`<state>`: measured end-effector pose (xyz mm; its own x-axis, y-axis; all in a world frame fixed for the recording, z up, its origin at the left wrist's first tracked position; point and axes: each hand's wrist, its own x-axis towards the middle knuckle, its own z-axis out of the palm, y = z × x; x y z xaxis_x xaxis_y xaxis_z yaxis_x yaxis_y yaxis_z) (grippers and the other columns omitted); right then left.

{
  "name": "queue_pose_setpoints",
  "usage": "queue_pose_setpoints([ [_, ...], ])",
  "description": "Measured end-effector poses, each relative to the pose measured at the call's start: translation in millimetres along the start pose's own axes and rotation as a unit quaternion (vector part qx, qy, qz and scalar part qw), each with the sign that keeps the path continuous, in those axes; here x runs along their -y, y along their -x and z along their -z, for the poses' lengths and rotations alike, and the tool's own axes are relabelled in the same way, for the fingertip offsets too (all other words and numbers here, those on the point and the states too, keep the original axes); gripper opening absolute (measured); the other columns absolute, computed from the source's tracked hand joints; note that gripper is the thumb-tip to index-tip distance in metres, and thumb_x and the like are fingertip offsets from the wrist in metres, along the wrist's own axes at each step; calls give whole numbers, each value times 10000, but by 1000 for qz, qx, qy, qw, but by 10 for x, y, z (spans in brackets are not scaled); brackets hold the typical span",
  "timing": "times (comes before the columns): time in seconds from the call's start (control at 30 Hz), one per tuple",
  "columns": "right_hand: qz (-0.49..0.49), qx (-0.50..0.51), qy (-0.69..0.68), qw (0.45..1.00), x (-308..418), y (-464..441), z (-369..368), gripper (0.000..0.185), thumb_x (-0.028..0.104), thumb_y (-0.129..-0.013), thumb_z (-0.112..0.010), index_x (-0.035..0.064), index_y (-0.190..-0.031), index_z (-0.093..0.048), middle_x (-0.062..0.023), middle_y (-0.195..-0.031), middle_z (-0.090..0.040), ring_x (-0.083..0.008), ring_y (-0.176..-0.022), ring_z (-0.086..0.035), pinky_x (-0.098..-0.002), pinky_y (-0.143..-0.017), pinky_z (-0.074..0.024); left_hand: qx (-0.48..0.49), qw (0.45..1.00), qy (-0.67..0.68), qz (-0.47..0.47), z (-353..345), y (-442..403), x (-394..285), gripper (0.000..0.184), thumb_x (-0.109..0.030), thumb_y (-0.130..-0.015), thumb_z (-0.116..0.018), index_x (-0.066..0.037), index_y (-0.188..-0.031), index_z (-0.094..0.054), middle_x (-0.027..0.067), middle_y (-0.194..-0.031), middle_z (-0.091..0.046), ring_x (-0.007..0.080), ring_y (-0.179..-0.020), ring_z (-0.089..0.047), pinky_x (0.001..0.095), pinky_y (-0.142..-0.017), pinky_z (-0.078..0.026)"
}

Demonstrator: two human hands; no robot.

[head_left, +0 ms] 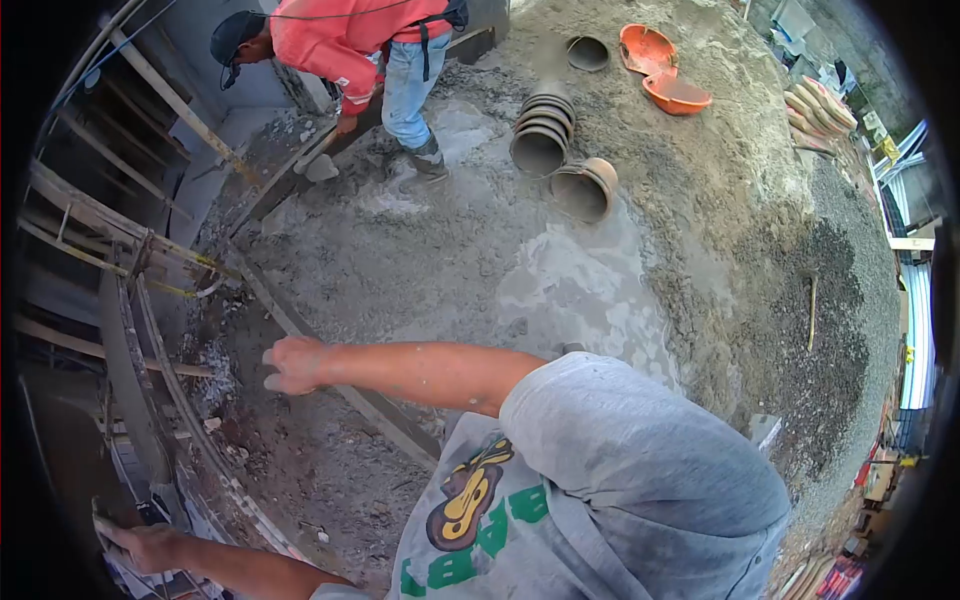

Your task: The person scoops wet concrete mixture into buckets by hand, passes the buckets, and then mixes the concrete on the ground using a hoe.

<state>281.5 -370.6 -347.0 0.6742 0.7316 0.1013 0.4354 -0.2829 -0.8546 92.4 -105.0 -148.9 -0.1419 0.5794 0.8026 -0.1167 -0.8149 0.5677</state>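
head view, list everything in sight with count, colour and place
co-worker: one, red and blue clothes, upper left
buckets: several, grey, upper middle
bowl-shaped pieces: two, orange, top
sacks: several, pale, upper right
gravel: one heap, dark grey, right
stick: one, tan, on gravel
wet patch: one, pale, centre
poles: several, brownish, left
board: one, grey, centre-left
clutter: many, mixed, right edge
shirt: one, grey, lower middle
left hand: one, bare, lower left
right hand: one, bare, centre-left

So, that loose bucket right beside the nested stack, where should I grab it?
Probably the bucket's near rim, coming from your side, fingers inside and thumb on the outer wall. It seems tipped with its mouth facing you, leaving that rim exposed, while the nested stack sits close on one side. I can't make out a handle.
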Motion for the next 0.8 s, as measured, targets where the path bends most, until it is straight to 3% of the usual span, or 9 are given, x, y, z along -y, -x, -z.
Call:
queue_pose_setpoints([
  [0.07, -197, 102, 80, 972, -1233, 630, 385, 314, 215, -723, -552, 30, -962, -637, -221, -888, -643, -368, -886, -619, -445, -754, -501, 188, 963, 38, 190, -334, 1308, -115, 447, -309, -901, -580, 42, -1172, -531, 157, -1104, -601, 210, -953, -583, 331, -848, -458],
  [0.13, -379, 158, 126, 903, -2757, 1462, 680, 295, 200, -659, -554, 24, -864, -674, -211, -874, -658, -341, -851, -646, -422, -714, -519, 400, 848, -55, 343, -418, 2588, 250, 382, -327, -933, -517, 30, -1066, -535, 139, -1034, -603, 207, -962, -567, 313, -880, -422],
  [0.17, -439, 50, 143, 885, -3207, 2047, 902, 289, 191, -668, -560, 33, -875, -686, -209, -967, -650, -327, -929, -634, -412, -773, -512, 430, 807, -37, 403, -317, 3301, 525, 386, -336, -924, -526, 29, -1047, -537, 137, -1025, -611, 210, -915, -582, 326, -841, -445],
  [0.3, -624, 18, 116, 773, -4469, 3723, 2074, 357, 198, -730, -546, 5, -1012, -647, -215, -1011, -639, -350, -985, -610, -407, -845, -497, 573, 694, -94, 426, -98, 5383, -4, 222, -187, -876, -590, 28, -931, -582, 75, -833, -603, 150, -721, -578, 278, -656, -471],
  [0.43, -668, -135, 120, 722, -6007, 4553, 2872, 399, 210, -733, -540, -19, -1058, -578, -247, -1026, -617, -376, -986, -591, -434, -852, -484, 779, 471, -218, 352, -390, 6771, -528, 319, -259, -854, -635, 37, -971, -613, 61, -813, -632, 126, -751, -571, 273, -699, -463],
  [0.5, -650, -187, 149, 721, -6655, 4606, 3250, 436, 239, -753, -553, -28, -1098, -543, -263, -1070, -590, -385, -1009, -575, -453, -868, -468, 836, 449, -168, 267, -966, 7417, -934, 261, -226, -853, -611, 25, -923, -635, 63, -708, -620, 127, -646, -551, 271, -611, -456],
  [0.57, -577, -255, 255, 733, -7617, 4637, 3430, 468, 215, -763, -579, 24, -1182, -494, -217, -1079, -587, -348, -982, -586, -422, -845, -481, 836, 373, -182, 359, -1521, 8114, -996, 310, -270, -853, -626, 12, -981, -631, 58, -835, -645, 121, -775, -570, 266, -728, -455],
  [0.67, -474, -290, 321, 767, -8294, 4173, 3886, 648, 136, -736, -614, 58, -1331, -370, -202, -1124, -557, -386, -1027, -540, -459, -812, -486, 787, 457, -144, 389, -1976, 9243, -549, 260, -233, -875, -602, 11, -964, -621, 53, -852, -625, 113, -801, -544, 256, -748, -434],
  [0.8, -471, -311, 375, 736, -8791, 3829, 3911, 493, 125, -730, -615, 44, -1182, -435, -225, -1060, -556, -383, -1018, -549, -467, -782, -486, 812, 463, -164, 314, -2587, 10334, -176, 311, -284, -858, -618, 6, -971, -614, 61, -837, -621, 124, -792, -546, 266, -737, -437],
])
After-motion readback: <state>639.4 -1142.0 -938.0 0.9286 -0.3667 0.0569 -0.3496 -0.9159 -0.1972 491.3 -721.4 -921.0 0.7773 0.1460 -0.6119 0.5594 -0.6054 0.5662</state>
